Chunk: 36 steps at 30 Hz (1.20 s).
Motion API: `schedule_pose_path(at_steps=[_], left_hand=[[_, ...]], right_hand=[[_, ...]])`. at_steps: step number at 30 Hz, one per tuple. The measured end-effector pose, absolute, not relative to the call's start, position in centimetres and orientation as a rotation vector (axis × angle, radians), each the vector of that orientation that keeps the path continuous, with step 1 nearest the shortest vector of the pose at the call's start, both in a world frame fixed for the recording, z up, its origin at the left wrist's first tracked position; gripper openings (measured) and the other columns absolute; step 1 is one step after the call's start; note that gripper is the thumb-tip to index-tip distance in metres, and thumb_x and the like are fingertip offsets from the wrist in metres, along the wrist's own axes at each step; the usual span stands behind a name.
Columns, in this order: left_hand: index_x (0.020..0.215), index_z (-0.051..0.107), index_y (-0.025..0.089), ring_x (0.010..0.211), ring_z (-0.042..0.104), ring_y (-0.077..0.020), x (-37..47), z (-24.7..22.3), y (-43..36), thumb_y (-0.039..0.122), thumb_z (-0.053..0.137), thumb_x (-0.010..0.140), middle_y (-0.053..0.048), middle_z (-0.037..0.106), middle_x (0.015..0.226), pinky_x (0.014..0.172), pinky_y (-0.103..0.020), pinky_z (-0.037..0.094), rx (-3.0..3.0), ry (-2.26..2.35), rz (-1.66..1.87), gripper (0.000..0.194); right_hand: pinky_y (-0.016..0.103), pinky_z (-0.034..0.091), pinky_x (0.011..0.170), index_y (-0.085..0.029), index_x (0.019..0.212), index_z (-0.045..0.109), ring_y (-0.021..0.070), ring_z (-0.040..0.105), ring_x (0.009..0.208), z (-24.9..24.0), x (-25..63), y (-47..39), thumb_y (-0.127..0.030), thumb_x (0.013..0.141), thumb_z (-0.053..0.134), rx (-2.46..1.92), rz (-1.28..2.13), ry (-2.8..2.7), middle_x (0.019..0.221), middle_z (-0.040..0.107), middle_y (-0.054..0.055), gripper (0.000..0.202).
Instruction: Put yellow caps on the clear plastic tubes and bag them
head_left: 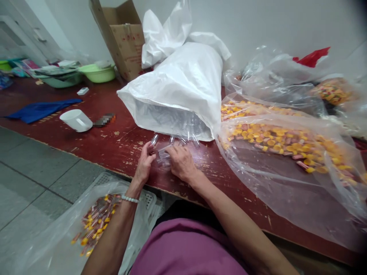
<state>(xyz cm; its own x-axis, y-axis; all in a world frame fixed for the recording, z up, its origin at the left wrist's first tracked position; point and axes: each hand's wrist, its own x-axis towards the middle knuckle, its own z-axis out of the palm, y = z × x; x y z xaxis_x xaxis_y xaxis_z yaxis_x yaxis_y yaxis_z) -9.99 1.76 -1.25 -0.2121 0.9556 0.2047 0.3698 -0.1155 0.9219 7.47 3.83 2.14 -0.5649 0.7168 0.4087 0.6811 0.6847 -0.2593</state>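
Note:
My left hand is closed around a clear plastic tube, which sticks up past the fingertips. Close beside it, my right hand has its fingers bent and pinched on another clear tube, low over the red tabletop. Several more tubes lie just past the right fingers, at the mouth of a large white sack. The sack lies on its side, opening toward me, with many clear tubes inside. My right palm and fingertips partly hide the tubes beneath.
On the right a clear bag holds yellow-capped pieces. A lined crate with similar pieces stands below the table edge. Leftward are a white mug, blue cloth, green basin and cardboard box.

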Motion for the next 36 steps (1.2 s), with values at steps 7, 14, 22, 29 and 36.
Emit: schedule_pose_path(at_steps=[7,14,22,29,36], left_hand=[[0.133,0.038,0.016,0.119,0.051,-0.0222,-11.3,-0.9,2.7,0.024,0.041,0.076,-0.01,0.056,0.126,0.105,-0.043,0.036,1.37,1.483,1.273,0.058],[0.128,0.047,0.015,0.115,0.054,-0.0243,-11.0,-0.8,3.4,0.019,0.042,0.073,-0.011,0.058,0.123,0.102,-0.044,0.039,1.513,1.644,1.232,0.055],[0.13,0.044,0.018,0.112,0.057,-0.0244,-9.0,-0.6,-0.4,0.025,0.056,0.074,-0.012,0.058,0.124,0.095,-0.042,0.047,1.423,1.549,1.343,0.057],[0.141,0.029,0.019,0.129,0.042,-0.0304,-1.9,-0.4,-3.2,0.037,0.074,0.066,-0.015,0.041,0.142,0.107,-0.045,0.035,1.498,1.281,1.039,0.089],[0.135,0.032,0.019,0.122,0.048,-0.0252,-0.5,0.5,-1.4,0.036,0.067,0.074,-0.012,0.048,0.133,0.106,-0.041,0.036,1.463,1.138,1.064,0.073]], right_hand=[[0.036,0.039,0.079,-0.017,0.097,0.053,0.0234,0.053,0.091,1.8,4.9,3.6,-0.007,0.08,0.046,-1.126,-0.039,-2.623,0.097,0.059,0.01,0.021],[0.036,0.041,0.076,-0.017,0.093,0.054,0.0257,0.057,0.09,2.4,5.7,2.2,-0.006,0.078,0.046,-1.27,0.021,-2.595,0.096,0.061,0.013,0.021],[0.031,0.048,0.069,-0.022,0.098,0.055,0.0211,0.064,0.082,0.8,9.5,1.9,-0.013,0.07,0.057,-1.385,0.457,-2.222,0.089,0.067,0.005,0.03],[0.031,0.052,0.078,-0.022,0.107,0.052,0.0165,0.065,0.084,-1.8,10.8,0.8,-0.021,0.067,0.062,-1.202,0.813,-1.628,0.096,0.067,0.003,0.041],[0.034,0.051,0.083,-0.019,0.125,0.04,0.0186,0.058,0.098,-2.1,10.9,0.3,-0.027,0.073,0.062,-1.112,0.734,-1.671,0.115,0.057,0.01,0.058]])
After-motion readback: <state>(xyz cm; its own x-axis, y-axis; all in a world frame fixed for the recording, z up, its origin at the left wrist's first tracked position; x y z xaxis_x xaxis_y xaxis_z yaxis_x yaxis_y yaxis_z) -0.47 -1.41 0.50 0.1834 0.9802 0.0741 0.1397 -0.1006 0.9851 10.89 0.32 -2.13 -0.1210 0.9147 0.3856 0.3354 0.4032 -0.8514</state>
